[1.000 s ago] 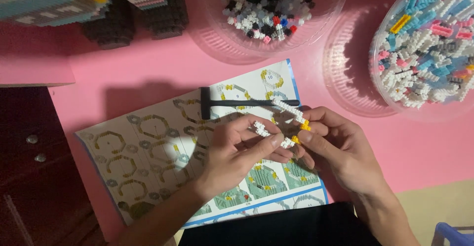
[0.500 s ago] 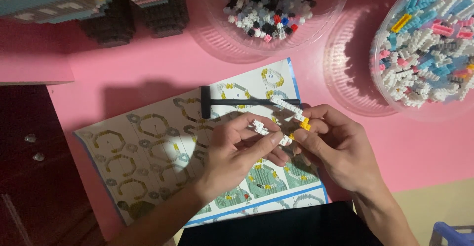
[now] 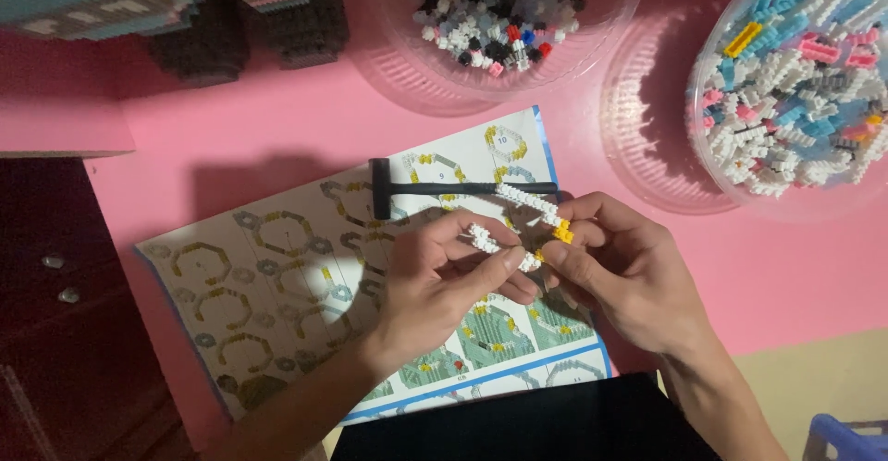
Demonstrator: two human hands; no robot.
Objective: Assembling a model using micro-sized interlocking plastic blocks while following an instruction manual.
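A large finished block figure (image 3: 176,8) stands at far left. Over the instruction sheet (image 3: 277,285), a small white-and-yellow brick ring (image 3: 518,234) is pinched by the left hand (image 3: 444,285) and right hand (image 3: 620,276); it looks only partly built. Two bowls of loose bricks (image 3: 786,82) remain well stocked.

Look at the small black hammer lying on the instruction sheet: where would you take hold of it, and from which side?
Grip the hammer by its thin handle, near the middle, coming down from above with fingers pinching across it. It lies flat on the sheet, head to the left, and the handle's right end runs close to the hands' white brick piece, so the bare middle stretch is probably freest.
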